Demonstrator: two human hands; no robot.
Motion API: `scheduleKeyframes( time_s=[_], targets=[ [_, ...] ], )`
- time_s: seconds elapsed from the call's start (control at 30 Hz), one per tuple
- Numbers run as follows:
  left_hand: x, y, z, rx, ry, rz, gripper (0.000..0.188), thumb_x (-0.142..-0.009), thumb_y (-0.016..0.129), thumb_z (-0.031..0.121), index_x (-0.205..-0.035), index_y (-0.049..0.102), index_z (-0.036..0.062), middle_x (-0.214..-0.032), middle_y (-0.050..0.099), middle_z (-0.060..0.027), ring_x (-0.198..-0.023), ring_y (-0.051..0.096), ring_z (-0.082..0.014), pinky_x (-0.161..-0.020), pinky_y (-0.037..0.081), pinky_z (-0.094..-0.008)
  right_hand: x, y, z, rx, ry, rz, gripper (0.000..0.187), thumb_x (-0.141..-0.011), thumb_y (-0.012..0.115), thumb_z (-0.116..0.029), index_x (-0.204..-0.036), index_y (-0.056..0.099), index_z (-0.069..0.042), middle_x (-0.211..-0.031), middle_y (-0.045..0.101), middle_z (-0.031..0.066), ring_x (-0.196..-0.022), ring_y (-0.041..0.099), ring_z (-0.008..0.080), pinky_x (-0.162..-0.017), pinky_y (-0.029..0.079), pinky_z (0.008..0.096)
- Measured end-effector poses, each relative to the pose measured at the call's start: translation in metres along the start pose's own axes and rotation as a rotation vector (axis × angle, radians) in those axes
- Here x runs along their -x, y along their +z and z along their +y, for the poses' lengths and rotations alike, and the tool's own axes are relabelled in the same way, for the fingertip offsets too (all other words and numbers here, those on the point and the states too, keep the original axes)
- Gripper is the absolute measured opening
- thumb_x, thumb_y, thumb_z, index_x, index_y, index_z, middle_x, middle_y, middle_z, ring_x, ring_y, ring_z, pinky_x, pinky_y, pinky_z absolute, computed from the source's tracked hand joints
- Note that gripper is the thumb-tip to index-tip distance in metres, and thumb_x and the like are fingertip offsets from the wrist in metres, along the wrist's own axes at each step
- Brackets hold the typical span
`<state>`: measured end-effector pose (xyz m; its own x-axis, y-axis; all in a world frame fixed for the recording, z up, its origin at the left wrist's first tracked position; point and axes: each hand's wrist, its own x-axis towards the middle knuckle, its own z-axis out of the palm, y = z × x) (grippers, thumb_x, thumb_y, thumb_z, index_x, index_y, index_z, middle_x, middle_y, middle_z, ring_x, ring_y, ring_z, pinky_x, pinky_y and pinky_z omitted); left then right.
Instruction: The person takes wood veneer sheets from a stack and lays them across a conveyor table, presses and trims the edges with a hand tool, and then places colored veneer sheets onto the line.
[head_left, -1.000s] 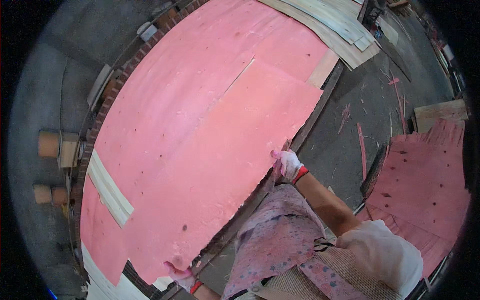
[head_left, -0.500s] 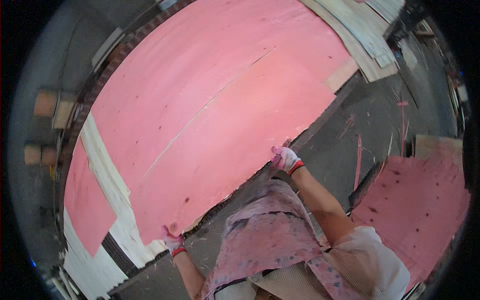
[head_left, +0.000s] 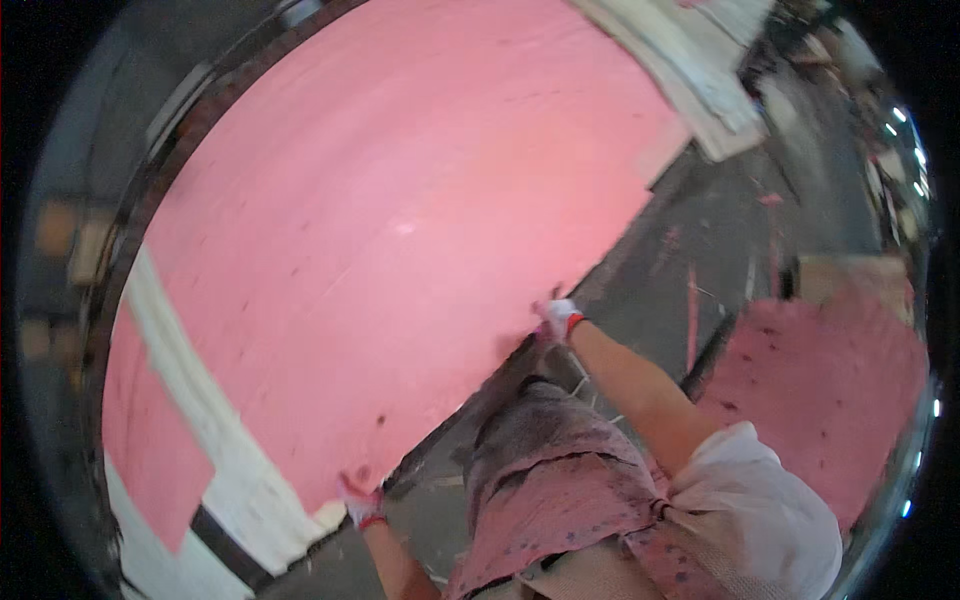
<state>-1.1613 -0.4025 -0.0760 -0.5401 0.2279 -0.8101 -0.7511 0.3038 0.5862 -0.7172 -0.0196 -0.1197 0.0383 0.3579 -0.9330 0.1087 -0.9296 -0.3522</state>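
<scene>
A wide pink-coated veneer sheet (head_left: pixel 450 270) lies on a large stack, its near edge running diagonally in front of me. My left hand (head_left: pixel 362 503), in a pink-stained white glove with a red cuff, grips that edge near its left corner, thumb on top. Farther along to the right, my right hand (head_left: pixel 556 318) wears a matching glove and holds the same edge. The fingers beneath the sheet are hidden. Beside the sheet's left end runs a strip of bare whitish veneer (head_left: pixel 215 425), with a smaller pink piece (head_left: pixel 155 430) beyond it.
Pale uncoated veneer sheets (head_left: pixel 700 75) overhang the stack's far right end. At my right stands another pile topped with a pink-stained, dark-spotted sheet (head_left: pixel 820 400). Dark floor (head_left: pixel 650 260) with pink streaks lies between. A pink-stained apron (head_left: pixel 570 490) covers my front.
The pale gap line across the pink surface has faded to a faint, blurred trace. Both hands keep to the near edge. The whole view has shifted slightly.
</scene>
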Motion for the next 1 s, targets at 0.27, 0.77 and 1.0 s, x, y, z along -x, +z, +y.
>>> scheduleKeyframes(
  time_s=[0.27,0.77,1.0],
  targets=[
    [0.014,-0.058,-0.005,0.254,0.246,-0.059,0.078,-0.086,0.046,0.058,-0.143,0.027,0.0093,-0.137,0.043,-0.0108,-0.123,0.042,-0.0313,-0.102,0.033,-0.0443,0.027,0.063,-0.020,-0.032,-0.173,0.240,0.079,-0.080,0.067,-0.022,-0.144,0.022,-0.008,-0.075,0.061,0.0137,-0.054,0.060,0.0215,-0.043,0.049,0.0402],
    [0.138,0.477,-0.152,-0.728,0.736,-0.788,0.016,-0.085,0.062,0.006,-0.076,0.050,0.0066,-0.065,0.047,0.0030,-0.061,0.046,-0.0153,-0.054,0.042,-0.0340,0.083,-0.132,-0.024,0.699,-0.283,-0.615,0.036,-0.079,0.063,-0.045,-0.082,0.060,-0.009,-0.063,0.057,0.0025,-0.049,0.052,0.0135,-0.044,0.042,0.0300],
    [0.039,0.506,-0.211,-0.959,0.240,-0.748,0.032,-0.084,0.050,0.043,-0.094,0.055,0.0128,-0.081,0.057,-0.0049,-0.070,0.053,-0.0202,-0.058,0.045,-0.0361,0.073,-0.370,-0.032,-0.335,-0.321,-0.147,0.021,-0.086,0.063,-0.029,-0.083,0.058,-0.009,-0.064,0.055,-0.0001,-0.053,0.051,0.0105,-0.046,0.041,0.0254]
  ],
)
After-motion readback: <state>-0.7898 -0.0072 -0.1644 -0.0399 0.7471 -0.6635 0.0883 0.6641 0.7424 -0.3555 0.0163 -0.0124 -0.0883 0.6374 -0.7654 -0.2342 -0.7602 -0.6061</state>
